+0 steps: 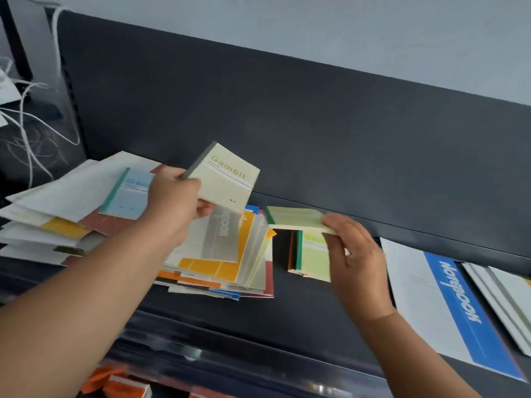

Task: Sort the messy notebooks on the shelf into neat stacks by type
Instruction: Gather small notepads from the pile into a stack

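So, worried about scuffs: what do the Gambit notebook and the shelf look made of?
Gambit notebook: matte cream card cover, no glare, grey spine strip. Shelf: dark, likely painted metal, going by its thin flat panels; unconfirmed.

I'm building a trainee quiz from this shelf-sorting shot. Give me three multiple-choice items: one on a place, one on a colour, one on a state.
1. Where does the blue-banded notebook lie?
A. at the right end of the shelf
B. on the floor
C. on a chair
2. What colour is the spine of the Gambit notebook?
A. red
B. grey
C. orange
3. What is the right hand doing?
A. lying flat
B. hanging empty
C. gripping a green notebook

Answers: 1 A, it lies on the shelf beyond the right hand; 2 B, a grey strip edges its cream cover; 3 C, fingers and thumb pinch its edge.
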`<state>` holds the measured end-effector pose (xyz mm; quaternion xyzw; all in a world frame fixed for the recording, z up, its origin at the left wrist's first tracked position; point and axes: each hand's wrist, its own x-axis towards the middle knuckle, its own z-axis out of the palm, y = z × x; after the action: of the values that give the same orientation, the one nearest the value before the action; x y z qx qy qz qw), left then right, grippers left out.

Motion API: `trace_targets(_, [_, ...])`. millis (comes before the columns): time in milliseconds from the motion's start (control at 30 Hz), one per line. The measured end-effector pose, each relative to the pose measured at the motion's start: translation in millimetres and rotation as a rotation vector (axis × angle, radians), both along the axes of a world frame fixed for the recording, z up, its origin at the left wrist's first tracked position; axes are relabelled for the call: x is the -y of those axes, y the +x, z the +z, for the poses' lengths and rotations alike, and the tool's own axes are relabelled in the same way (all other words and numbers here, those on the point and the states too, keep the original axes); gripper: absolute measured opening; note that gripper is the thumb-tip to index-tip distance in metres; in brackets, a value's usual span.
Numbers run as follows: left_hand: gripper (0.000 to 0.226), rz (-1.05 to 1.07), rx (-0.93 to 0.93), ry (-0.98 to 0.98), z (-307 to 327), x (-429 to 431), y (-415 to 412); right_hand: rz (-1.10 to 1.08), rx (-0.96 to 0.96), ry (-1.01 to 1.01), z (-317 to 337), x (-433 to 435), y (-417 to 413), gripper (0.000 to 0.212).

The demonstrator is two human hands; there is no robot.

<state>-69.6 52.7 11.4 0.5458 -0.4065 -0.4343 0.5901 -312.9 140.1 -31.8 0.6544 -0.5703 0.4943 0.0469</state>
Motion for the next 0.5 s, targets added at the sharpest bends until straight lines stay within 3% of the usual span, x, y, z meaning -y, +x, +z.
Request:
trace_targets(167, [0.019,-0.111,0.02,0.085,-17,-22,-80,-0.128,0.09,0.035,4,-12,-60,0.025])
trace_targets(300, [0.014,-0.199,0.048,0.186,-37,-33,-139,-0.13,0.134,0.066,-2,-15,-82,0.026])
trace_targets(400, [0.024,-0.249,0.106,0.267,-53,-38,-163,-0.116,0.12,0.117,-11,-11,-87,0.027])
trace_targets(500, [0.036,-0.31,0.346,0.327,-60,-43,-165,-0.096,0.066,0.226,-22,-8,-86,0.03])
